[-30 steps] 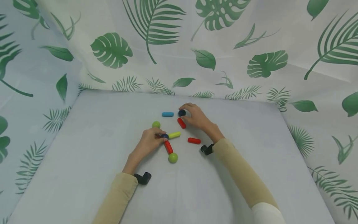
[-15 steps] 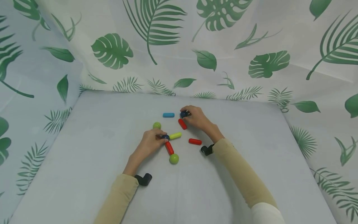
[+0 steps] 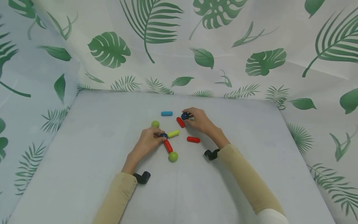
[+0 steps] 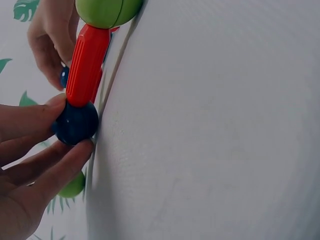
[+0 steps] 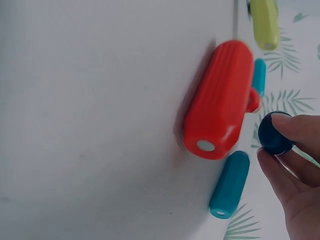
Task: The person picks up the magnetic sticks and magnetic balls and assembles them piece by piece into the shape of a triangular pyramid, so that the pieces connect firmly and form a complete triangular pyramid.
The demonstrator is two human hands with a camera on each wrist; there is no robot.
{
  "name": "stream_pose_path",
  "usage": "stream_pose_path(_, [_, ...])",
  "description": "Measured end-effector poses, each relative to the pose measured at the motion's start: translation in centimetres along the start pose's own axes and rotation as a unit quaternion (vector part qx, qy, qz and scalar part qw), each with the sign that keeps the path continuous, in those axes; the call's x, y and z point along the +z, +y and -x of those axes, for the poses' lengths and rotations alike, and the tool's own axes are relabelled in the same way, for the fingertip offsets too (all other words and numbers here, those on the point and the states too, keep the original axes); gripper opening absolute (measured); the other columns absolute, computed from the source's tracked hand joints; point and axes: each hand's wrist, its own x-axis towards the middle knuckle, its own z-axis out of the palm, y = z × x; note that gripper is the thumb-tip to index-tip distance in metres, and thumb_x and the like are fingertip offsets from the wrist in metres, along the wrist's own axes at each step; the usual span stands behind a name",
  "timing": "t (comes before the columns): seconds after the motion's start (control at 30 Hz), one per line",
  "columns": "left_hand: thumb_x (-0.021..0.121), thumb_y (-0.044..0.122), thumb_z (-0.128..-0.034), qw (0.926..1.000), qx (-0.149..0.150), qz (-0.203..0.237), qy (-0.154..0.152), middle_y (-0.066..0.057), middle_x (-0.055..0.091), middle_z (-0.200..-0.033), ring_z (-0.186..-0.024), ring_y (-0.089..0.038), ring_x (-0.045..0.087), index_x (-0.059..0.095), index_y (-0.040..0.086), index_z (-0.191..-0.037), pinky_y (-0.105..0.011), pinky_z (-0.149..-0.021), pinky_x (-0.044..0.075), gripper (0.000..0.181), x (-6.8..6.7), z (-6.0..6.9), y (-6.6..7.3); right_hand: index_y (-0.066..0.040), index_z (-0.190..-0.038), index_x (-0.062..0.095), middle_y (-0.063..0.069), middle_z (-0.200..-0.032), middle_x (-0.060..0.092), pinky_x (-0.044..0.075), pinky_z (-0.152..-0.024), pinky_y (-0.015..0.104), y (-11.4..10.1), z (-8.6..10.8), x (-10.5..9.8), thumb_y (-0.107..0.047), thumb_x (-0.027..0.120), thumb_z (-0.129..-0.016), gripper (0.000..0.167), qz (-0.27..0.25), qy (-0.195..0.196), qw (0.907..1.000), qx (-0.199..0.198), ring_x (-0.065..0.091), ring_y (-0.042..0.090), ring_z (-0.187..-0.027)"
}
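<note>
My left hand (image 3: 151, 139) pinches a dark blue ball (image 4: 77, 122) between thumb and fingers. A red rod (image 4: 87, 65) runs from that ball to a green ball (image 3: 173, 156). Against the blue ball's other side lies a yellow-green rod (image 3: 173, 133). Farther back, my right hand (image 3: 199, 119) holds a second dark blue ball (image 5: 274, 134) with its fingertips. Beside this ball is a loose red rod (image 3: 180, 122); in the head view I cannot tell whether they touch. The rods have metallic end discs, seen in the right wrist view.
Another red rod (image 3: 193, 139) lies between the two arms. A blue rod (image 3: 166, 114) sits at the back, and a second blue rod (image 5: 230, 185) shows in the right wrist view. Another green ball (image 3: 155, 123) rests behind my left hand. Leaf-printed cloth (image 3: 181, 62) borders the white tabletop (image 3: 84, 149).
My right hand has shifted slightly right and nearer to me with its blue ball, away from the blue rod. The left hand keeps its hold and stays in place.
</note>
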Motion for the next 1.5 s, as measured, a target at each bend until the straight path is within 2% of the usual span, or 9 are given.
stream_pose_path(0.4, [0.08, 0.009, -0.0883, 1.0, -0.003, 0.004, 0.0, -0.013, 0.073, -0.115, -0.102, -0.026, 0.07, 0.074, 0.001, -0.118, -0.037, -0.088, 0.061, 0.031, -0.2, -0.2, 0.0, 0.0, -0.132, 0.066, 0.016, -0.128, 0.069, 0.056, -0.102, 0.044, -1.5, 3.0, -0.1, 0.0, 0.076, -0.089, 0.044, 0.0, -0.01, 0.9998, -0.018, 0.068, 0.03, -0.115])
stream_pose_path(0.8, [0.08, 0.01, -0.0886, 0.9999, -0.012, 0.003, -0.007, -0.013, 0.073, -0.116, -0.103, -0.026, 0.07, 0.074, 0.002, -0.119, -0.038, -0.088, 0.06, 0.032, -0.1, -0.2, 0.2, 0.0, -0.129, 0.068, 0.015, -0.124, 0.071, 0.059, -0.098, 0.041, -1.7, 4.2, 1.1, 0.0, 0.076, -0.09, 0.04, -0.012, -0.023, 0.9986, -0.046, 0.071, 0.028, -0.109])
stream_pose_path(1.1, [0.078, 0.013, -0.0918, 0.9989, 0.011, -0.036, -0.027, -0.014, 0.068, -0.125, -0.105, -0.027, 0.067, 0.072, 0.004, -0.126, -0.04, -0.093, 0.059, 0.036, 0.1, -0.2, 0.3, -0.001, -0.128, 0.068, 0.013, -0.116, 0.072, 0.06, -0.094, 0.039, -1.2, 5.3, 0.9, -0.001, 0.075, -0.09, 0.039, -0.012, -0.016, 0.9991, -0.036, 0.071, 0.027, -0.106])
stream_pose_path(1.23, [0.077, 0.012, -0.0922, 0.9985, 0.023, -0.04, -0.03, -0.014, 0.068, -0.12, -0.103, -0.027, 0.066, 0.073, 0.004, -0.126, -0.04, -0.092, 0.058, 0.035, 0.0, -0.1, 0.3, 0.0, -0.127, 0.068, 0.015, -0.117, 0.073, 0.061, -0.091, 0.039, -0.9, 5.8, 0.7, -0.005, 0.075, -0.091, 0.037, 0.001, -0.016, 0.9992, -0.035, 0.07, 0.027, -0.103])
stream_pose_path(1.5, [0.077, 0.012, -0.092, 0.9985, 0.021, -0.041, -0.029, -0.015, 0.067, -0.125, -0.105, -0.028, 0.066, 0.073, 0.004, -0.125, -0.042, -0.095, 0.058, 0.035, -0.1, 0.1, 0.3, 0.0, -0.12, 0.073, 0.011, -0.107, 0.076, 0.061, -0.086, 0.036, -0.5, 7.1, 0.3, -0.015, 0.079, -0.091, 0.033, 0.018, -0.058, 0.998, -0.016, 0.068, 0.022, -0.094])
